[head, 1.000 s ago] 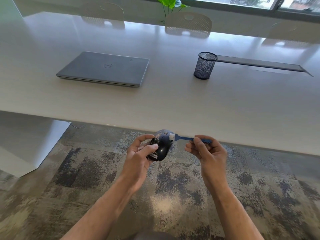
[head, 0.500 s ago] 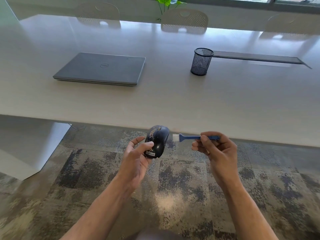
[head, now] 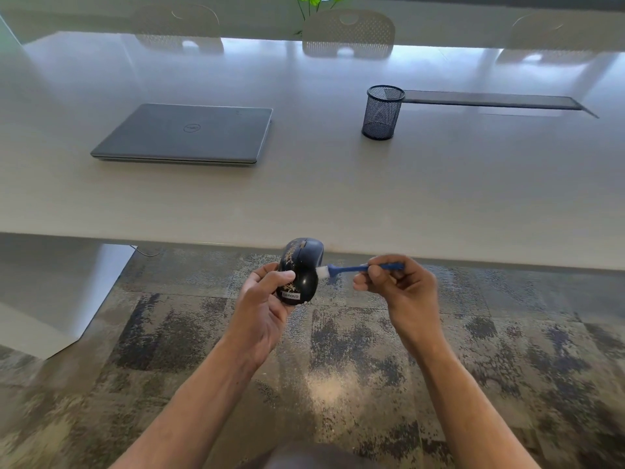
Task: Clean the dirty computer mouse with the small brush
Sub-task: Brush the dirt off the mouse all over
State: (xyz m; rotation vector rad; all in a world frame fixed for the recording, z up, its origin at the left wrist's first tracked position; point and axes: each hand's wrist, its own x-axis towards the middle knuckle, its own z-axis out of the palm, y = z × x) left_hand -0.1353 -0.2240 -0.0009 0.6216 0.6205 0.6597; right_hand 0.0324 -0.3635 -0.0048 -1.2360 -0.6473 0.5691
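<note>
A black computer mouse (head: 302, 265) with yellowish dirt streaks on its left side is held upright in the air just in front of the table's near edge. My left hand (head: 265, 304) grips it from below and the left, thumb across its side. A small blue brush (head: 351, 268) with white bristles lies level to the right. Its bristles touch the mouse's right side. My right hand (head: 399, 289) pinches the brush handle between thumb and fingers.
A long pale table (head: 338, 184) carries a shut grey laptop (head: 189, 135) at the left and a black mesh pen cup (head: 382, 111) at the right, beside a dark cable slot (head: 490, 99). White chairs (head: 348, 33) stand behind. Patterned carpet (head: 338, 350) lies below my hands.
The brush had pulled away to the right of the mouse half a second ago; now its bristles are back against the mouse's right side. My left hand still holds the mouse.
</note>
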